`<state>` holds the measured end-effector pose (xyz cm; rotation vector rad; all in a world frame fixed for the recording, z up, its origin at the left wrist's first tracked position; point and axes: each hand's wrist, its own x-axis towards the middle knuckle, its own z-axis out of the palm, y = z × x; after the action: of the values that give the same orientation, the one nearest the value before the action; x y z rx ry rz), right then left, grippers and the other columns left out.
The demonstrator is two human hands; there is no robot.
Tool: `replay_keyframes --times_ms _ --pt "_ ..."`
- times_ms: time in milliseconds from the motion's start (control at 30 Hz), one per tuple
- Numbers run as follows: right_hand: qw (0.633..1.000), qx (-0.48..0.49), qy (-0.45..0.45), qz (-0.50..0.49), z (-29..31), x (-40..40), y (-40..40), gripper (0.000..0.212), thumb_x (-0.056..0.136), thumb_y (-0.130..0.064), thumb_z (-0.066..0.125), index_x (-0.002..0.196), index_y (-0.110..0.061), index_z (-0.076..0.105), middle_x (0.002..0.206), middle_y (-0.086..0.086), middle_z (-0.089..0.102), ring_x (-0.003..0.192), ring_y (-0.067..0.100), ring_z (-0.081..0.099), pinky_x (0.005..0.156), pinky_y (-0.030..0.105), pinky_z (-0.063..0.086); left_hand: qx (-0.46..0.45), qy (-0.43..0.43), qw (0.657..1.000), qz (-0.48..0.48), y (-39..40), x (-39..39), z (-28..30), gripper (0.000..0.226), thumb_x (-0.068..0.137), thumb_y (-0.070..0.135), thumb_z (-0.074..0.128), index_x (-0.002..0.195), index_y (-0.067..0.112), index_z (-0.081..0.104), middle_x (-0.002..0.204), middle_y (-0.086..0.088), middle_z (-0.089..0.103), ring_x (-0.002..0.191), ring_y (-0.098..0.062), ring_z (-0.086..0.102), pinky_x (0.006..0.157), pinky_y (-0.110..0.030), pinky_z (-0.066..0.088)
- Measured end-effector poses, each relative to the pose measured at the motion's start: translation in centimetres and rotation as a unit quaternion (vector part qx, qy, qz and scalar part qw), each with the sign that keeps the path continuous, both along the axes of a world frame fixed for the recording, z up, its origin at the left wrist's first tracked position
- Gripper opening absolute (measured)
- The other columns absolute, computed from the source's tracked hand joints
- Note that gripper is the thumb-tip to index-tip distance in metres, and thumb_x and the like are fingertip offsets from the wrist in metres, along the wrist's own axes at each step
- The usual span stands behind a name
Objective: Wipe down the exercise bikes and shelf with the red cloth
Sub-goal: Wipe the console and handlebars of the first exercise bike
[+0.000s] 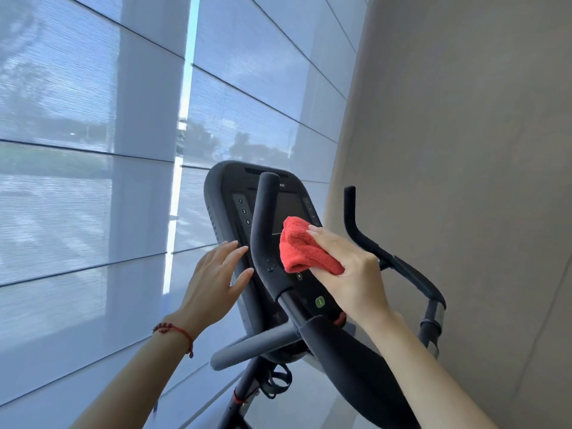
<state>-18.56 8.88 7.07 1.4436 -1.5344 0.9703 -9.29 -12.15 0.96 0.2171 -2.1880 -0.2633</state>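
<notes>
A black exercise bike console point(230, 187) stands in front of me, with a dark screen and button rows. A curved black handlebar point(263, 218) rises before it. My right hand point(349, 274) grips the bunched red cloth point(301, 246) and presses it against the console's lower screen area. My left hand point(216, 280) is open, fingers spread, resting against the console's left edge. A green button point(319, 301) shows below the cloth.
A second black handlebar point(387, 252) reaches out on the right, close to a beige wall point(464, 150). Tall windows with translucent blinds point(93, 150) fill the left and back. A grey grip bar point(250, 348) juts left below the console.
</notes>
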Motion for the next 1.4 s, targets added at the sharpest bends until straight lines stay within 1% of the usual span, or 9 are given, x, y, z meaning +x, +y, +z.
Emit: replay_keyframes --times_ms 367,567,667,767,933,1033,1133,1267,1400 --pt "0.99 -0.036 0.089 -0.1 2.9 0.2 -7.2 0.046 0.071 -0.006 0.074 0.116 -0.008 0.064 0.122 0.0 0.058 0.113 0.018 0.059 0.096 0.036 0.047 -0.075 0.021 0.995 -0.063 -9.9 -6.9 2.1 0.057 0.085 0.041 0.033 0.121 0.003 0.054 0.132 -0.015 0.049 0.128 -0.032 0.033 0.102 -0.052 0.029" --pt "0.98 -0.044 0.13 -0.145 4.3 0.1 -9.5 0.045 0.07 -0.003 0.077 0.113 -0.005 0.066 0.12 0.009 0.063 0.112 0.02 0.059 0.095 0.035 0.048 -0.168 0.007 0.984 -0.064 -11.9 -10.5 2.1 0.053 0.084 0.04 0.034 0.112 0.004 0.061 0.131 -0.014 0.05 0.131 -0.027 0.025 0.105 -0.056 0.013" --pt "0.975 -0.015 0.157 -0.157 4.3 -0.4 -10.5 0.045 0.068 -0.001 0.079 0.112 -0.004 0.067 0.119 0.01 0.063 0.113 0.023 0.058 0.093 0.039 0.049 -0.202 0.013 0.977 -0.071 -12.6 -10.9 1.6 0.054 0.091 0.045 0.028 0.116 0.009 0.059 0.135 -0.011 0.046 0.135 -0.024 0.016 0.107 -0.054 0.004" --pt "0.969 0.009 0.179 -0.172 4.2 -0.9 -10.5 0.041 0.07 -0.006 0.078 0.111 -0.007 0.069 0.118 0.007 0.064 0.113 0.024 0.059 0.092 0.04 0.048 -0.208 0.03 0.974 -0.079 -12.8 -11.2 1.3 0.063 0.095 0.049 0.012 0.118 0.012 0.057 0.136 -0.009 0.045 0.136 -0.023 0.012 0.108 -0.054 0.004" --pt "0.963 0.078 0.207 -0.156 3.0 -0.3 -9.8 0.027 0.084 -0.019 0.064 0.109 -0.013 0.07 0.117 0.002 0.066 0.112 0.021 0.059 0.095 0.035 0.046 -0.201 0.049 0.974 -0.088 -12.7 -11.2 1.2 0.064 0.095 0.049 0.013 0.118 0.009 0.057 0.135 -0.01 0.047 0.136 -0.023 0.013 0.107 -0.054 0.005" --pt "0.96 0.132 0.206 -0.133 1.6 0.3 -9.0 0.027 0.083 -0.015 0.066 0.109 -0.013 0.07 0.117 0.001 0.066 0.112 0.02 0.059 0.092 0.036 0.048 -0.204 0.055 0.973 -0.09 -12.7 -11.1 1.2 0.065 0.094 0.05 0.012 0.116 0.009 0.058 0.133 -0.012 0.049 0.135 -0.023 0.013 0.107 -0.052 0.002" --pt "0.97 0.103 0.188 -0.113 2.7 0.8 -8.2 0.034 0.076 -0.008 0.075 0.11 -0.009 0.069 0.115 0.004 0.067 0.108 0.019 0.062 0.086 0.037 0.052 -0.207 0.052 0.973 -0.084 -12.6 -11.1 1.2 0.065 0.094 0.051 0.012 0.116 0.009 0.057 0.132 -0.012 0.049 0.135 -0.024 0.013 0.107 -0.052 0.001" --pt "0.967 0.041 0.216 -0.127 5.4 0.3 -9.6 0.035 0.074 -0.007 0.078 0.109 -0.005 0.069 0.115 0.009 0.066 0.109 0.025 0.061 0.088 0.042 0.051 -0.215 0.047 0.973 -0.068 -12.7 -11.2 1.1 0.065 0.095 0.051 0.01 0.116 0.011 0.057 0.133 -0.011 0.048 0.136 -0.023 0.013 0.108 -0.052 0.001" --pt "0.964 0.099 0.206 -0.139 4.5 -0.5 -10.6 0.031 0.079 -0.013 0.069 0.11 -0.01 0.069 0.116 0.007 0.066 0.111 0.026 0.059 0.092 0.042 0.048 -0.213 0.053 0.973 -0.068 -12.7 -11.3 1.1 0.066 0.094 0.051 0.01 0.12 0.009 0.054 0.135 -0.012 0.047 0.135 -0.023 0.013 0.107 -0.054 0.004"
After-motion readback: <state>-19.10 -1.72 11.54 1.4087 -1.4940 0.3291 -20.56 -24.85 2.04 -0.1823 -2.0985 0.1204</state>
